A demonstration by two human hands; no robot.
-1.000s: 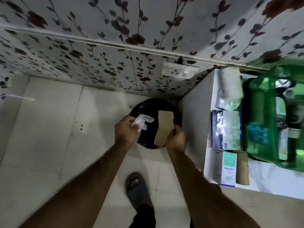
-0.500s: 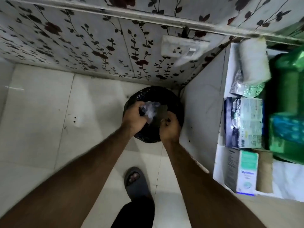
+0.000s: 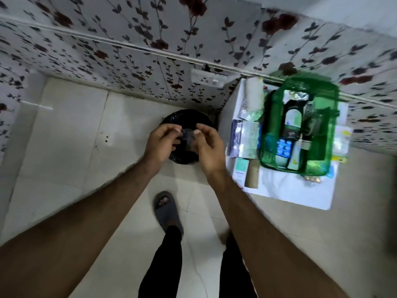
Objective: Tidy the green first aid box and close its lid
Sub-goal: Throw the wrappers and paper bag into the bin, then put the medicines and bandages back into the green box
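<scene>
The green see-through first aid box [image 3: 268, 134] stands on a small white table [image 3: 300, 192] at the right, its lid [image 3: 311, 87] tipped back toward the wall. Inside are a dark bottle [image 3: 291, 123], a blue blister pack [image 3: 284, 148] and other small items. Both my hands hover over a black-lined bin [image 3: 184, 119] on the floor, left of the table. My left hand [image 3: 161, 145] and my right hand [image 3: 209, 149] have their fingers spread. A crumpled clear wrapper and a brown card piece [image 3: 188, 138] show between them, down in the bin's mouth.
Medicine cartons [image 3: 245, 138], a white roll [image 3: 254, 93], a teal-and-white carton [image 3: 239, 171] and a brown packet [image 3: 252, 174] lie on the table left of the box. A wall socket [image 3: 206, 77] is above the bin. My sandalled foot [image 3: 166, 209] is on the tiled floor.
My hands carried the wrapper and the brown card down over the bin and let them go; the fingers have spread. The view has swung right, showing the whole green box.
</scene>
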